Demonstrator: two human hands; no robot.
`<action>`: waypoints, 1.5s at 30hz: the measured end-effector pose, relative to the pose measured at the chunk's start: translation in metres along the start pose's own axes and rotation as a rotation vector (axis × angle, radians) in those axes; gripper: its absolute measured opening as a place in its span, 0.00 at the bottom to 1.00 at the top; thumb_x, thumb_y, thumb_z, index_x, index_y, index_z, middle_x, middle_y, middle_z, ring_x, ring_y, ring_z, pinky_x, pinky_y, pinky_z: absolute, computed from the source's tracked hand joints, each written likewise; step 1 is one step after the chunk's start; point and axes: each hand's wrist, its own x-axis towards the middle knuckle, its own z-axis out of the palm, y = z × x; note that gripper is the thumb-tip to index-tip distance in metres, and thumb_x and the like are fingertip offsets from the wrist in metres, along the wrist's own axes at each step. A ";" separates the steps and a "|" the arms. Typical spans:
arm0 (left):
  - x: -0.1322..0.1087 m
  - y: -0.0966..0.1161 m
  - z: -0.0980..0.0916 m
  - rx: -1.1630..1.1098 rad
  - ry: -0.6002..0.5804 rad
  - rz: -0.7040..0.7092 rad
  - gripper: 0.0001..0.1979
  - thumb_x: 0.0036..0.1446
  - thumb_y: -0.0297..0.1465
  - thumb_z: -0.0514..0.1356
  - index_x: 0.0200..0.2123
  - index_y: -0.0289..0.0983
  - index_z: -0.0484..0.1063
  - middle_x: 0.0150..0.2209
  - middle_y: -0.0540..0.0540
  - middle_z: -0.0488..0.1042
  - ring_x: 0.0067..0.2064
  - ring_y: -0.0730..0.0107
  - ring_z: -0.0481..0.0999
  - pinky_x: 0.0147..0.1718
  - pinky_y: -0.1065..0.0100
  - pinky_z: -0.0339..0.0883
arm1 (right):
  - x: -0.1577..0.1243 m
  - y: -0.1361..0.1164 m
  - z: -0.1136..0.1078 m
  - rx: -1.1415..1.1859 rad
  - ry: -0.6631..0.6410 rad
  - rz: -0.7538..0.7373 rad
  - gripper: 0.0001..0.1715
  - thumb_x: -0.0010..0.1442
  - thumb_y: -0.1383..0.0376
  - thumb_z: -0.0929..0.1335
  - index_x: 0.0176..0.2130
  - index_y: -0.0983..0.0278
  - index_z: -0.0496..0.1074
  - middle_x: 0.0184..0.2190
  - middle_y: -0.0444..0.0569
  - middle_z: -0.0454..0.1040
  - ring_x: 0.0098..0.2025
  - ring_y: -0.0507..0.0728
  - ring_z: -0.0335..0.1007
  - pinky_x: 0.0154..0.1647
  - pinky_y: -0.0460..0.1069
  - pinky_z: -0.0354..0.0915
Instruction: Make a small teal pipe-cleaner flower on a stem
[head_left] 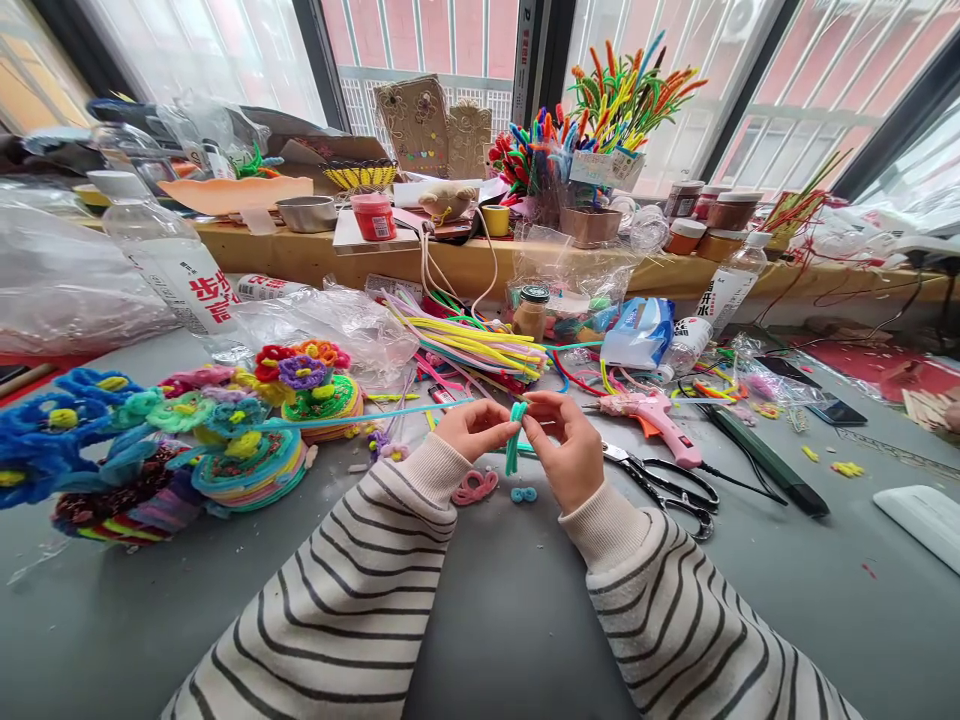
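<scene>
Between my two hands is a small folded bundle of teal pipe cleaner (512,452), upright above the table. My left hand (478,430) pinches it from the left, thumb and forefinger together. On the other side my right hand (562,438) grips it near the top with bent fingers. A long light-blue pipe cleaner (375,412) stretches leftward from my left hand over the flower pieces. Just below lie a pink coiled pipe cleaner (475,487) and a small blue coil (523,495). Black-handled scissors (667,483) lie right of my right hand.
Fuzzy flower pots (251,465) crowd the left. Loose pipe cleaners (472,340), a glass jar (532,311) and plastic bags lie behind my hands. A pink glue gun (652,420) with its cord and a dark green tool (772,465) are at right. Water bottles (172,260) stand behind.
</scene>
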 end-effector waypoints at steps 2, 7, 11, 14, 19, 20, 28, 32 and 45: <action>-0.001 0.002 0.001 -0.044 -0.007 -0.029 0.16 0.30 0.36 0.64 0.21 0.32 0.65 0.19 0.53 0.66 0.23 0.79 0.66 0.26 0.73 0.62 | 0.000 0.000 0.000 0.005 -0.001 -0.020 0.10 0.49 0.67 0.63 0.35 0.62 0.66 0.30 0.46 0.70 0.32 0.52 0.67 0.32 0.47 0.65; -0.002 0.004 0.001 -0.112 -0.026 -0.114 0.18 0.26 0.36 0.65 0.22 0.32 0.65 0.18 0.52 0.69 0.24 0.77 0.69 0.27 0.71 0.64 | -0.001 0.002 0.001 0.027 -0.034 -0.044 0.07 0.50 0.67 0.63 0.33 0.62 0.67 0.30 0.46 0.70 0.32 0.52 0.68 0.34 0.48 0.66; -0.001 0.000 -0.004 -0.168 -0.033 -0.117 0.17 0.27 0.33 0.66 0.23 0.32 0.66 0.20 0.52 0.69 0.24 0.76 0.70 0.29 0.70 0.64 | 0.000 0.003 0.001 0.022 -0.044 -0.064 0.12 0.50 0.68 0.63 0.37 0.61 0.67 0.32 0.47 0.70 0.34 0.53 0.67 0.35 0.48 0.66; 0.000 -0.003 -0.008 -0.207 -0.047 -0.117 0.15 0.28 0.31 0.66 0.23 0.32 0.67 0.21 0.51 0.70 0.25 0.76 0.70 0.28 0.71 0.64 | 0.000 0.003 0.000 0.010 -0.057 -0.085 0.11 0.50 0.67 0.62 0.36 0.60 0.68 0.33 0.47 0.70 0.35 0.53 0.67 0.36 0.49 0.66; 0.000 -0.002 -0.008 -0.218 -0.094 -0.133 0.13 0.29 0.30 0.66 0.24 0.32 0.71 0.22 0.49 0.73 0.26 0.75 0.71 0.28 0.73 0.63 | 0.001 0.003 0.000 0.039 -0.048 -0.086 0.09 0.50 0.67 0.63 0.34 0.60 0.69 0.31 0.47 0.70 0.33 0.53 0.67 0.34 0.49 0.67; -0.001 -0.002 -0.008 -0.212 -0.095 -0.140 0.13 0.29 0.30 0.65 0.24 0.33 0.72 0.22 0.49 0.73 0.26 0.75 0.71 0.27 0.73 0.63 | 0.001 0.002 0.000 0.045 -0.047 -0.074 0.09 0.50 0.67 0.63 0.34 0.60 0.69 0.31 0.47 0.70 0.33 0.53 0.67 0.33 0.49 0.67; -0.005 0.001 -0.008 -0.181 -0.105 -0.183 0.11 0.34 0.32 0.64 0.25 0.33 0.73 0.22 0.48 0.74 0.26 0.72 0.73 0.26 0.72 0.66 | 0.006 0.003 0.000 0.056 -0.092 0.020 0.12 0.49 0.65 0.64 0.36 0.60 0.70 0.32 0.47 0.71 0.32 0.53 0.68 0.33 0.48 0.66; -0.005 0.003 -0.009 -0.223 -0.128 -0.239 0.14 0.33 0.36 0.63 0.25 0.33 0.72 0.22 0.47 0.74 0.25 0.70 0.73 0.26 0.71 0.66 | 0.006 0.003 -0.001 0.033 -0.120 -0.018 0.10 0.49 0.66 0.64 0.34 0.60 0.71 0.29 0.46 0.72 0.30 0.53 0.68 0.31 0.47 0.65; -0.004 0.009 -0.014 -0.058 0.294 0.108 0.11 0.38 0.35 0.61 0.23 0.32 0.70 0.22 0.47 0.73 0.27 0.72 0.72 0.29 0.71 0.65 | 0.013 0.015 -0.019 -0.418 -0.228 -0.273 0.08 0.51 0.65 0.63 0.29 0.65 0.70 0.26 0.49 0.71 0.28 0.53 0.65 0.29 0.47 0.63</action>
